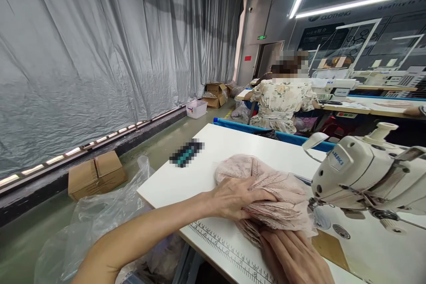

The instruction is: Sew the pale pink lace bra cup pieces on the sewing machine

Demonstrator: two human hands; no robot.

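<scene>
A bundle of thin pale pink fabric pieces [282, 182], stacked in many layers and folded over, rests on the white sewing table [246, 142]. My left hand [236, 197] grips the bundle's left side, its thumb and fingers closed round the layers. Lower down, my right hand [296, 255] presses against the near edge of the bundle; its fingers lie together, with the tips tucked under the fabric. To the right of the cloth stands a white sewing machine [362, 177], close to the bundle.
A pixelated dark item [186, 153] lies near the table's left corner. A printed ruler [229, 253] runs along the front edge. Clear plastic bags [109, 217] and a cardboard box [96, 175] sit on the floor at left. A co-worker [282, 102] sits ahead at another machine.
</scene>
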